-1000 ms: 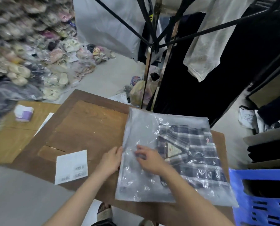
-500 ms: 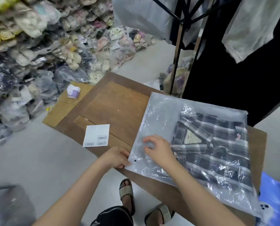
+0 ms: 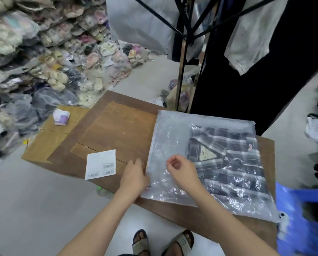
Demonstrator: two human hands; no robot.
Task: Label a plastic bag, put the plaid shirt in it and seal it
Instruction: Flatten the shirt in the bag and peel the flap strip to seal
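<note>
The plaid shirt [image 3: 228, 163] is seen already inside the plastic bag [image 3: 173, 130], which lies flat on the tabletop [image 3: 117, 130]. The bag's open edge is pinned by the left hand [image 3: 134, 177], grip flat and unclenched, w/ the right hand [image 3: 182, 169] loosely curled on the film, nothing pinched. Risk: seal may be creased or left part-open if air is trapped, & the label sheet [image 3: 100, 164] nearby looks unapplied, so labelling may be missed.
</note>
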